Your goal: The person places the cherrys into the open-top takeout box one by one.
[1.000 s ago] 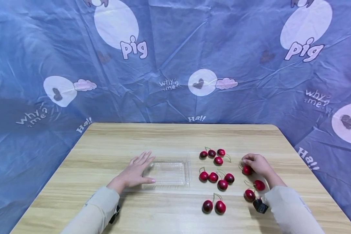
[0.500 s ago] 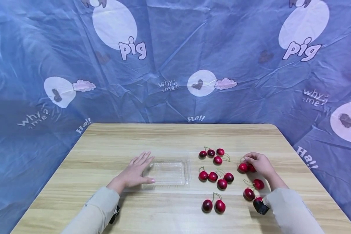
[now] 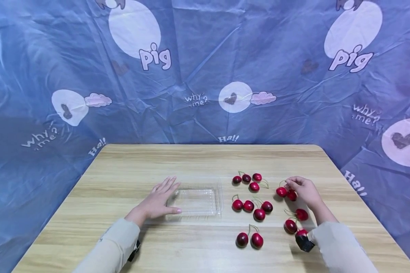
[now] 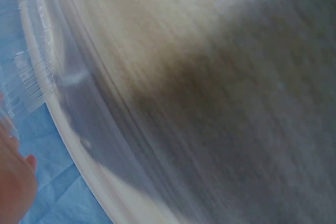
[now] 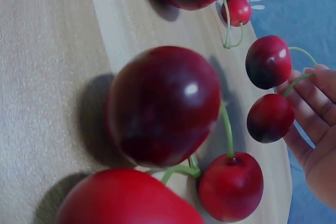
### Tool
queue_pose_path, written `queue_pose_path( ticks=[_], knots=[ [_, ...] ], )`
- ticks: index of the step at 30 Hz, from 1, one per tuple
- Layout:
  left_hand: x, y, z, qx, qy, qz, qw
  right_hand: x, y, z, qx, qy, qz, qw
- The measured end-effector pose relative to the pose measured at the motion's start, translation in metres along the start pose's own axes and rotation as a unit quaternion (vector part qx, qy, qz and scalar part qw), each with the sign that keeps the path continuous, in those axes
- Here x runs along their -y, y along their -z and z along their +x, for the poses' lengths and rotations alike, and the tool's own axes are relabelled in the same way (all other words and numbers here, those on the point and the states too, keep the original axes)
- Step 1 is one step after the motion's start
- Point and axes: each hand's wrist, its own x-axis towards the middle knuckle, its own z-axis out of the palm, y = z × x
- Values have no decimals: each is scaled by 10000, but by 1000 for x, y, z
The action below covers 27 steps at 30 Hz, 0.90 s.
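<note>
My right hand [image 3: 305,192] pinches the joined green stems of a pair of red cherries [image 3: 281,192] at the right of the table. In the right wrist view the two cherries [image 5: 270,118] hang side by side from the fingertips. My left hand [image 3: 158,201] lies spread, fingers straight, over the left end of a clear plastic box [image 3: 198,203]. Only a sliver of that hand [image 4: 16,182] and the box's ribbed wall [image 4: 29,77] show in the left wrist view. Whether the palm presses on the box cannot be seen.
Several stemmed cherries [image 3: 259,215] lie in rows between the box and my right hand. More cherries [image 3: 290,226] sit close to the right wrist, partly behind its black camera [image 3: 305,242]. A blue printed cloth [image 3: 198,125] hangs behind the wooden table [image 3: 157,159].
My right hand has risen slightly with the cherry pair; both cherries now show, where one was mostly hidden before. The left hand and the box have stayed in place.
</note>
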Motion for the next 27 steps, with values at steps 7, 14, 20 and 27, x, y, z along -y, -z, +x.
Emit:
queue_pose_path(
  ticks=[7,14,20,27],
  knots=[
    [1,2,-1,34,75,-129,9999,2,-2,2,-105,79,108,9999],
    [1,-1,1,20,30,-170,9998,7,-2,-1,-170,110,478,9986],
    [2,-3,0,-37,26,-143,9999,15,-5,-1,-109,89,645,9978],
    [3,-3,0,-36,18,-189,9998,25,-9,-2,-121,190,854,9961]
  ],
)
